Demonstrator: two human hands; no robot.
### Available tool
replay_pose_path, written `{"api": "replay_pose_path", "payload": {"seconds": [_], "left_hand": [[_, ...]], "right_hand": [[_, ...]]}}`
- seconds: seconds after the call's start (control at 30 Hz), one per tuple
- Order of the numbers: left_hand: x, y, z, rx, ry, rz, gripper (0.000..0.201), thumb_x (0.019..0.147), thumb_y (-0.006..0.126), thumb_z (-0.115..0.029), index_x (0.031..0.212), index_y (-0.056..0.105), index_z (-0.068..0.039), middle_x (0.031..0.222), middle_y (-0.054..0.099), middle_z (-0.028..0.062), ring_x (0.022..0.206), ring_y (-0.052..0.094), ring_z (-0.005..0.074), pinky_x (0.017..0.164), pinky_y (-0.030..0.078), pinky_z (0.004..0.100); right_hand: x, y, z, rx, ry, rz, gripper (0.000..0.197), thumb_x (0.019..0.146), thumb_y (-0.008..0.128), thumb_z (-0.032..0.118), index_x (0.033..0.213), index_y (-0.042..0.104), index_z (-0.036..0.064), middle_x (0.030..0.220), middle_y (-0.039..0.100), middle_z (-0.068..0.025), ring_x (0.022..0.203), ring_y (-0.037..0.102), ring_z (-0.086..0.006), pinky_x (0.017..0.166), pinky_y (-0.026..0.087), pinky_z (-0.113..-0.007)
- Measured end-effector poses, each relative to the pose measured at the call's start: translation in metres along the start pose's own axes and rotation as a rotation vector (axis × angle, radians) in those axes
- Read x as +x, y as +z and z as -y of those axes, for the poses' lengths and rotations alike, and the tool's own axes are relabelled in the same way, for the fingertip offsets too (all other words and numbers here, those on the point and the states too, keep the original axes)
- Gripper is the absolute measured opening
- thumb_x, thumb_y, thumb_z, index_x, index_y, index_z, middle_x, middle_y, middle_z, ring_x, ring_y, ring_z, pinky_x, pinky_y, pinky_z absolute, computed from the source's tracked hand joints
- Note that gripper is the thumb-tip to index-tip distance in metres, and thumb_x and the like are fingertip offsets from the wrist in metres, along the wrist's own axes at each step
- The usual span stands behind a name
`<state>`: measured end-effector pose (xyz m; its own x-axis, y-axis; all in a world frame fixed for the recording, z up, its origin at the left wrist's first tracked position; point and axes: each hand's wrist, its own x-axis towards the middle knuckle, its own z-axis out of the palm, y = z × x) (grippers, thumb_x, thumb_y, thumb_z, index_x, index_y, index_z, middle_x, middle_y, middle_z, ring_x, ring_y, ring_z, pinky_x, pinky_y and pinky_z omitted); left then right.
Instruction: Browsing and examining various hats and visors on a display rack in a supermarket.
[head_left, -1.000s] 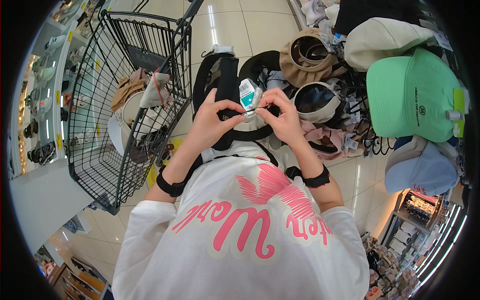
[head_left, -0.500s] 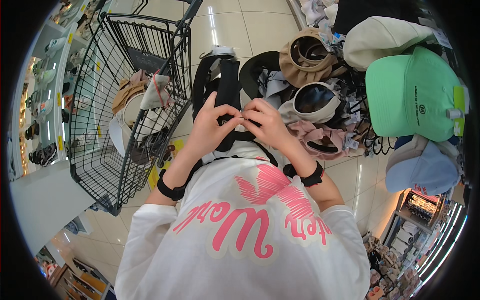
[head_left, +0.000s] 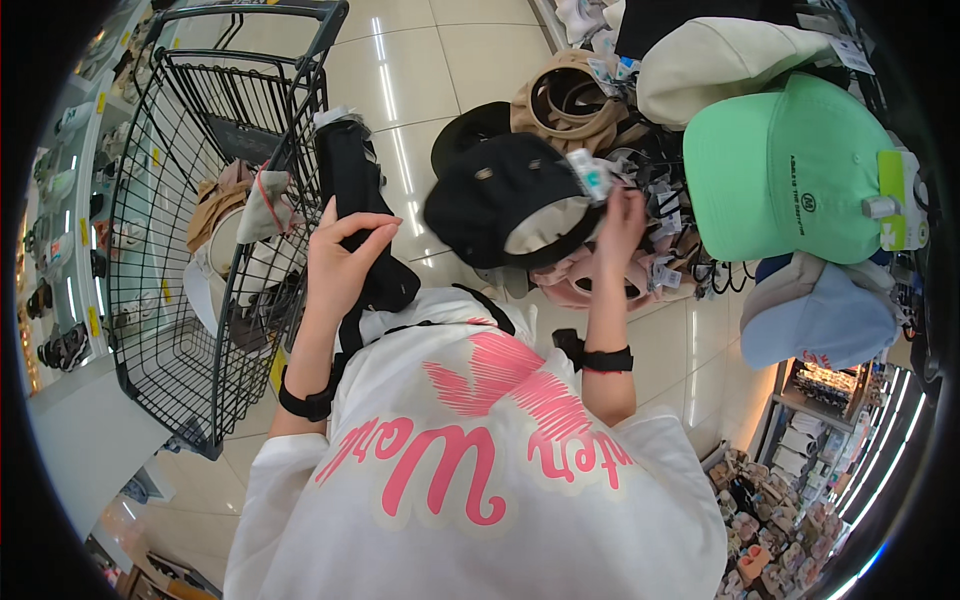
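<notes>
My right hand (head_left: 622, 225), blurred by motion, holds a black hat (head_left: 490, 190) by its edge, near a white tag (head_left: 590, 176). The hat is tipped so that its pale lining shows. My left hand (head_left: 338, 262) is raised on the left, thumb and forefinger closed in a loop and another finger pointing up; whatever its fingertips hold is too small to see. Right behind that hand is a long black fabric item (head_left: 345, 165) with a whitish top end. Whether the left hand touches it is unclear.
A black wire shopping cart (head_left: 165, 330) with several hats stands at left, beside shelves (head_left: 75, 190). On the right, a rack carries a mint green cap (head_left: 760, 190), a cream hat (head_left: 730, 65), a pale blue cap (head_left: 825, 320) and a tan visor (head_left: 560, 95). Tiled floor (head_left: 400, 75) runs between.
My hands, which were together at the black fabric item, have parted. The right one has swung right and now has the black hat; the left has shifted left. The whole view has turned slightly.
</notes>
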<state>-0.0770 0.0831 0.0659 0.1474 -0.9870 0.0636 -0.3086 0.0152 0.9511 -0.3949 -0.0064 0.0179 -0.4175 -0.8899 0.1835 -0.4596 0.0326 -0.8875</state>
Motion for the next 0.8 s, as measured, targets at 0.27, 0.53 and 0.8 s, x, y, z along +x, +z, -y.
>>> {"api": "replay_pose_path", "payload": {"seconds": [0.27, 0.53, 0.8], "left_hand": [[0.007, 0.004, 0.002, -0.035, -0.025, 0.04, 0.01, 0.076, 0.063, -0.014, 0.076, 0.066, -0.005, 0.067, 0.063, 0.0036, 0.078, 0.056, 0.0157, 0.106, 0.011, 0.0438], [0.006, 0.003, 0.011, -0.091, -0.103, 0.071, 0.01, 0.076, 0.063, -0.015, 0.075, 0.066, -0.005, 0.071, 0.064, 0.0039, 0.09, 0.054, 0.019, 0.105, 0.012, 0.045], [0.004, -0.002, 0.007, -0.085, -0.075, 0.083, 0.009, 0.073, 0.064, -0.01, 0.076, 0.066, -0.001, 0.075, 0.062, 0.0045, 0.087, 0.05, 0.0138, 0.085, 0.035, 0.0271]], "right_hand": [[0.05, 0.013, -0.027, 0.043, -0.022, -0.231, 0.021, 0.086, 0.05, 0.015, 0.074, 0.045, -0.0018, 0.068, 0.044, -0.0042, 0.063, 0.037, -0.013, 0.06, 0.033, -0.027], [0.067, 0.018, -0.042, -0.466, -0.064, -0.225, 0.023, 0.084, 0.05, 0.019, 0.079, 0.047, -0.0035, 0.074, 0.053, -0.0163, 0.074, 0.053, -0.028, 0.067, 0.04, -0.036], [0.081, 0.013, -0.058, -0.083, -0.095, -0.317, 0.017, 0.08, 0.052, 0.012, 0.079, 0.05, -0.0042, 0.074, 0.053, -0.0138, 0.065, 0.048, -0.0232, 0.061, 0.039, -0.033]]}}
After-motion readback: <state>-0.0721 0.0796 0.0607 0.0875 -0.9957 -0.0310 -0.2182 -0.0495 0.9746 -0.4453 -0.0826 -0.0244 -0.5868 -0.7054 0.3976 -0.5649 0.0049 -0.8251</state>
